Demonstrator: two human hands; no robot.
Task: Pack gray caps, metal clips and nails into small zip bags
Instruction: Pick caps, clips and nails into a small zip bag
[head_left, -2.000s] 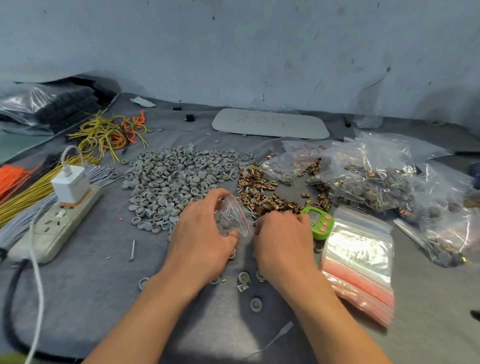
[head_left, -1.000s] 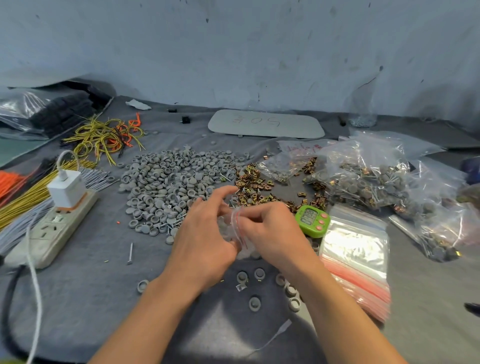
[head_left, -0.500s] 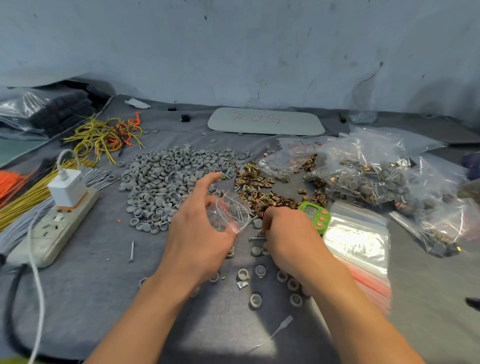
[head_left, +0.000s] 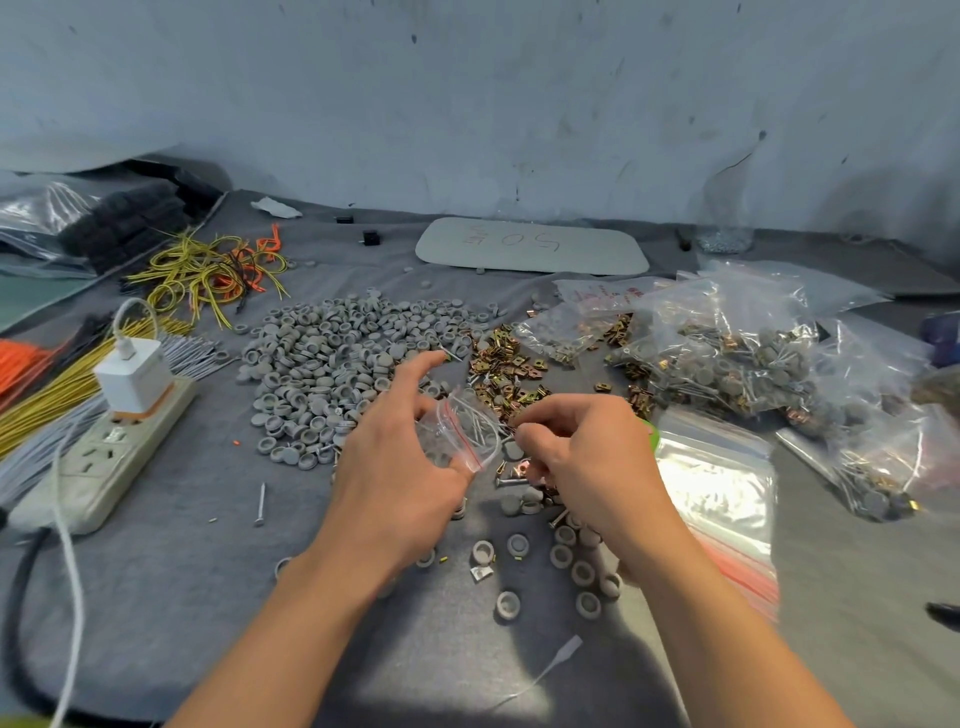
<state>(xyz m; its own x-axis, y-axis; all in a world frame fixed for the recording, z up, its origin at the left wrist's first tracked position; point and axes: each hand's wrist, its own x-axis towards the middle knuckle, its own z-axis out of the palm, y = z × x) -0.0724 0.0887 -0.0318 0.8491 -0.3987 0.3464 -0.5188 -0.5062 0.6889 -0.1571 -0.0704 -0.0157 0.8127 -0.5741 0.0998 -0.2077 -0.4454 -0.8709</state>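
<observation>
My left hand (head_left: 400, 467) holds a small clear zip bag (head_left: 465, 434) with a red strip, its mouth turned to the right; nails and a gray cap show inside. My right hand (head_left: 587, 457) is pinched at the bag's mouth with small parts in its fingers, too small to name. A big heap of gray caps (head_left: 343, 358) lies behind my left hand. Brass-coloured metal clips (head_left: 506, 371) are piled behind the bag. Loose gray caps (head_left: 563, 556) and a few nails (head_left: 511, 480) lie on the cloth under my hands.
A stack of empty zip bags (head_left: 719, 488) lies right of my right hand, partly over a green timer (head_left: 649, 428). Filled bags (head_left: 727, 353) pile up at right. A power strip (head_left: 104, 452) with charger, wire bundles (head_left: 202, 270) and a gray board (head_left: 532, 244) lie around.
My right hand has risen from the cloth to the bag's mouth with small parts pinched in it. My left hand keeps the bag held up, tilted slightly more to the right.
</observation>
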